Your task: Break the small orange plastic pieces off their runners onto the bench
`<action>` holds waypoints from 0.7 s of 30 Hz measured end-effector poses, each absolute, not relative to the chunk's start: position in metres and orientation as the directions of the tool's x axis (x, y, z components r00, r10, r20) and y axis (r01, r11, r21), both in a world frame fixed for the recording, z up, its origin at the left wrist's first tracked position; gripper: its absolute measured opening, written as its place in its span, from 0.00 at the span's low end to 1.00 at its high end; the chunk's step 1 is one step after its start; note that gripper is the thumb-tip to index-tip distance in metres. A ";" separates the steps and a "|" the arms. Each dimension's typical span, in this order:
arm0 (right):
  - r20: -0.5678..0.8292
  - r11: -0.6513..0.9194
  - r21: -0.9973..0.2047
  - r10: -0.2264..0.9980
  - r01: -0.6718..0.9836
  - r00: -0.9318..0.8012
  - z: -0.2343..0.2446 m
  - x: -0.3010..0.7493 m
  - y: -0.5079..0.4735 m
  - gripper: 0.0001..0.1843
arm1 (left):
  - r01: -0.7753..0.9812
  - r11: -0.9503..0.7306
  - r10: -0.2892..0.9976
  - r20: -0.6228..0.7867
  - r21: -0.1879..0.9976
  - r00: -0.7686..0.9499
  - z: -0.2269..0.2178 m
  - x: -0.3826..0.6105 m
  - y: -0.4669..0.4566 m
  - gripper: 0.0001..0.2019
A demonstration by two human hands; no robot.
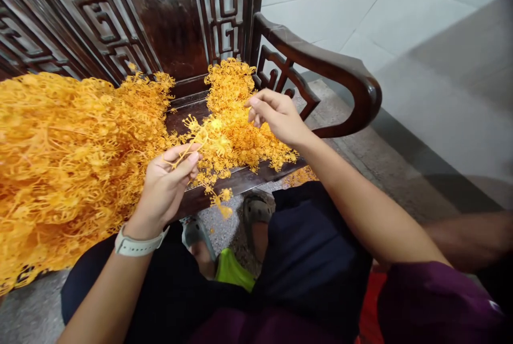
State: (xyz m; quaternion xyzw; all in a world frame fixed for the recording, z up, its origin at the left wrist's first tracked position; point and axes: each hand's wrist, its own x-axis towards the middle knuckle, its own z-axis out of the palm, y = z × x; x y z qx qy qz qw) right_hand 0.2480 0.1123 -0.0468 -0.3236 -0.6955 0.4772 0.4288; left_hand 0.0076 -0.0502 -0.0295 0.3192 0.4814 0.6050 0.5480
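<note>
Between the thumb and fingers of my left hand (168, 178) is the thin stem of an orange-yellow plastic flower sprig (202, 138), its branched head pointing up and right. My right hand (278, 117) hovers over the right side of a smaller pile of loose orange florets (231, 87). Its thumb and index finger come together in a pinch, and whatever is between them is too small to make out. A large heap of orange plastic sprigs (76, 151) lies left of my left hand, partly hidden by it.
Both piles lie on a dark carved wooden bench (190, 101) with a curved armrest (320, 58) at the right. A few florets hang over the front edge, and more orange pieces (301, 176) show below. Something bright green (232, 272) is between my legs. Another person's arm (473, 240) enters at right.
</note>
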 end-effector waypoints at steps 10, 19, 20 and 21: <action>0.270 0.188 -0.963 0.648 -0.194 -0.713 -0.036 0.210 0.060 0.18 | -0.073 -0.058 0.975 0.041 0.996 -0.218 -0.041 0.006 -0.056 0.13; 0.229 0.137 -0.973 0.606 -0.184 -0.762 -0.031 0.202 0.045 0.15 | 0.201 -0.022 0.931 0.094 0.979 -0.353 -0.039 0.013 -0.048 0.11; 0.202 0.086 -0.978 0.613 -0.189 -0.764 -0.030 0.200 0.043 0.16 | 0.174 -0.020 0.920 0.086 0.985 -0.382 -0.038 0.015 -0.046 0.11; 0.173 0.031 -0.980 0.617 -0.196 -0.768 -0.029 0.197 0.042 0.17 | 0.118 -0.029 0.913 0.074 0.993 -0.402 -0.036 0.016 -0.044 0.12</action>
